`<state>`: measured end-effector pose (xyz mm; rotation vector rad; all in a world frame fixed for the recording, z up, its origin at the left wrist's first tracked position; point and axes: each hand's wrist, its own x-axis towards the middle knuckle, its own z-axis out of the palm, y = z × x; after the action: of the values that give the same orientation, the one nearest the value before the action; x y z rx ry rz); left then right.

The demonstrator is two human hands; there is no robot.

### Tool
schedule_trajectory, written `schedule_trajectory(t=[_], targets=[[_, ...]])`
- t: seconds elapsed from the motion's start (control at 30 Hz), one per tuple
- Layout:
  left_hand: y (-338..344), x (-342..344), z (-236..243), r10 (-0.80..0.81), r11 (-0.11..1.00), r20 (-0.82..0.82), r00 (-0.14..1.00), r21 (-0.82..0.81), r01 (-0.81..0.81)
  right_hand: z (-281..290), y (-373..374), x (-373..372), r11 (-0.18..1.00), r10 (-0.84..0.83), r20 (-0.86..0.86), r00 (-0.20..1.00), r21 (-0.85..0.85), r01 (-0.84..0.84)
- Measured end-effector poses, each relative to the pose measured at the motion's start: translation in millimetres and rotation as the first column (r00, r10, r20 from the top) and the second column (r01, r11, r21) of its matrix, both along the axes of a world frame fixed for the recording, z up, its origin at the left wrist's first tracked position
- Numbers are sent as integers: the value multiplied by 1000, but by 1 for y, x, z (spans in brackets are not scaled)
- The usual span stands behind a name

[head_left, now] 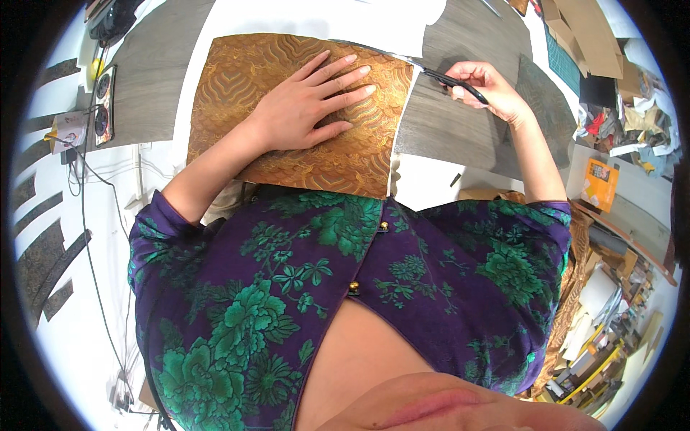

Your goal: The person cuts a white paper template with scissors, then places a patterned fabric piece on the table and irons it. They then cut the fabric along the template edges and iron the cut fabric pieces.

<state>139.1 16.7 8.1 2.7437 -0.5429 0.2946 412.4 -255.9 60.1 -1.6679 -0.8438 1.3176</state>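
Grey wood-grain table [453,133] spreads beneath it all, and right up at its near edge sits the purple jacket with green flowers [341,223], leaving precious little room on that side! Over the table's middle runs a broad white sheet [277,16], showing past the far and left edges of the main piece, probably a layer to work on. And there it is: the brown-and-gold wave-patterned fabric [345,154], flat on that sheet, its near right corner reaching all the way to the jacket. Off toward the table's right end lies a dark patterned piece of cloth [539,111], with a stretch of grey wood between it and the fabric, so the right side looks like the roomier one for an elbow. Now the left hand [309,104]: palm down, fingers fanned wide, nothing gripped, pressing on the fabric, seemingly to keep it from sliding. Its little finger comes near the far edge; the thumb lies well inside the right edge. Across at the far right corner, the right hand [485,86] hangs just beyond the cloth, fingers closed round the handles of the black-handled metal scissors [466,86]. Those point leftward along the far edge, held low, apparently to stay level with the cloth; how far the blades are parted, I cannot tell.
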Motion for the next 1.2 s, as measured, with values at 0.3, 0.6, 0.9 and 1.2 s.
schedule_trajectory(t=[0.3, 0.6, 0.9, 1.2], targets=[[-2, 1, 3, -10, 1000, 16, 1000, -20, 10, 0, 21, -2, 999, 27, -54, 998, 40, -25], [-5, 2, 5, -20, 999, 10, 1000, -46, 20, -2, 15, -2, 999, 1, -93, 996, 34, 2], [-6, 3, 5, -28, 998, 1, 1000, -53, 28, 3, 15, 3, 999, 36, -170, 985, 34, -30], [-7, 3, 5, -21, 999, -3, 1000, -46, 21, 1, 14, -1, 1000, -9, -20, 1000, -15, 9]])
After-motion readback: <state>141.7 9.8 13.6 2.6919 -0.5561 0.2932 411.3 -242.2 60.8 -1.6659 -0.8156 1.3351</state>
